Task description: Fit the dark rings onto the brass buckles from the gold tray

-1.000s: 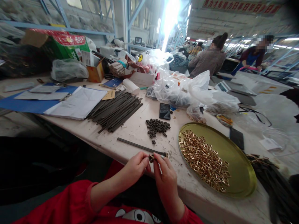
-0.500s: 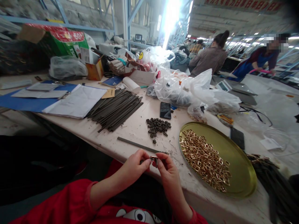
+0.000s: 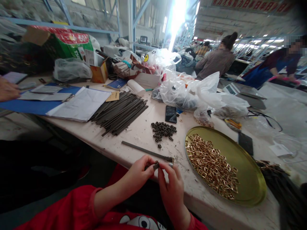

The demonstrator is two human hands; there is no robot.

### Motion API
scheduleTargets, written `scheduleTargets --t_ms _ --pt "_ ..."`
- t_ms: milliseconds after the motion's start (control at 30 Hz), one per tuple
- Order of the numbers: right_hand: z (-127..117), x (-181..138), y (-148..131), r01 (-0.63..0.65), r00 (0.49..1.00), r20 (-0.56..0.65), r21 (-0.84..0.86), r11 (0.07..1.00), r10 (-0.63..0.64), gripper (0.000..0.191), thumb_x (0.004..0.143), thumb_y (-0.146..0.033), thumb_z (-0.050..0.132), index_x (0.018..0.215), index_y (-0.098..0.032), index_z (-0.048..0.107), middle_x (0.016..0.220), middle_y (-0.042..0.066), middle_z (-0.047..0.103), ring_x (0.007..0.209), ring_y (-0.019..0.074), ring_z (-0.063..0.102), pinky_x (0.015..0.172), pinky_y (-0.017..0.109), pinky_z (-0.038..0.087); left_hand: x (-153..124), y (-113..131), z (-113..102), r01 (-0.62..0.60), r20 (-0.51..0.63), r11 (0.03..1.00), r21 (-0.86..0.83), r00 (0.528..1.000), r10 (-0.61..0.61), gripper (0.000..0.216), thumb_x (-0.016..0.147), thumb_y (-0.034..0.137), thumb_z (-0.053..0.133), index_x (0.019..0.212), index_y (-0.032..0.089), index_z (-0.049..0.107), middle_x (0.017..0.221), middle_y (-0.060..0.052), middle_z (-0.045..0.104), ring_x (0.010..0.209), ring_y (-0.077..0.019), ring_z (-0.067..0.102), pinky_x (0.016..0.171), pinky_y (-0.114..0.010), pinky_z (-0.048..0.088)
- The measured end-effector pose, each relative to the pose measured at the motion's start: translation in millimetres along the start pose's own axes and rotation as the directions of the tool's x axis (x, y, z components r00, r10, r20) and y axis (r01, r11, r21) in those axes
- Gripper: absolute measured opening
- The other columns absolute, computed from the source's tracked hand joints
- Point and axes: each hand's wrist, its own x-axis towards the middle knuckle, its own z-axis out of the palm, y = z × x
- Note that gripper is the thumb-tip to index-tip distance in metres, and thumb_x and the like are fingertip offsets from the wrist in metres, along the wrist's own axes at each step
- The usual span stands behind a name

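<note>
My left hand [image 3: 137, 172] is closed, its thumb and fingers pinching a short dark strap piece [image 3: 156, 166] with a small metal buckle on it, partly hidden by the fingers. From the other side my right hand [image 3: 170, 183] meets it, thumb and forefinger pressed at the same piece. Just beyond them a single dark strap [image 3: 146, 150] lies along the table edge, a gold buckle at its right end. Farther off is a small heap of dark loops [image 3: 163, 130]. Gold square buckles [image 3: 212, 166] cover part of a round gold tray [image 3: 249, 179] on the right.
A pile of dark strips [image 3: 121, 111] lies left of centre, beside papers [image 3: 80, 103] on a blue folder. Behind the loops are a phone [image 3: 170, 114] and plastic bags [image 3: 184, 89]. Another person's hand [image 3: 8, 89] rests at the far left. Two people work in the background.
The buckle between my fingers has turned and shows less. My right hand has shifted its grip, fingers now bent upward. Another person's hand has come in at the left edge.
</note>
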Motion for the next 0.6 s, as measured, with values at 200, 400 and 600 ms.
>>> scheduleTargets --t_ms 200,400,600 --pt "-1.9 -4.8 -4.0 0.195 0.981 -0.005 -0.023 0.98 -0.196 0.029 0.083 -0.008 0.049 0.108 -0.023 0.051 0.087 0.006 0.062 0.081 0.0171 0.06 0.067 0.03 0.053 -5.2 -0.7 2.2 -0.044 -0.067 0.998 0.038 0.997 0.047 0.015 0.081 0.031 0.046 0.076 0.017 0.047 0.069 0.003 0.049 0.067 -0.0125 0.046 0.065 -0.023 0.039" --pt "-2.3 -5.0 -5.5 0.168 0.986 -0.016 0.006 0.986 -0.168 0.03 0.082 -0.005 0.048 0.105 -0.023 0.053 0.086 0.005 0.062 0.081 0.017 0.06 0.068 0.031 0.053 -6.9 3.0 3.5 -0.028 -0.056 1.0 -0.012 0.998 0.027 0.016 0.08 0.032 0.047 0.074 0.017 0.046 0.067 0.004 0.047 0.064 -0.0119 0.046 0.061 -0.022 0.039" --pt "-0.9 -0.5 -3.2 -0.221 0.975 0.025 0.249 0.943 0.222 0.014 0.081 -0.015 0.052 0.092 -0.023 0.056 0.082 0.002 0.062 0.076 0.0158 0.059 0.068 0.029 0.05 -7.3 7.0 6.6 -0.06 -0.046 0.995 0.079 0.997 0.064 0.015 0.083 0.031 0.044 0.08 0.017 0.049 0.07 0.002 0.051 0.065 -0.0129 0.048 0.061 -0.023 0.04"
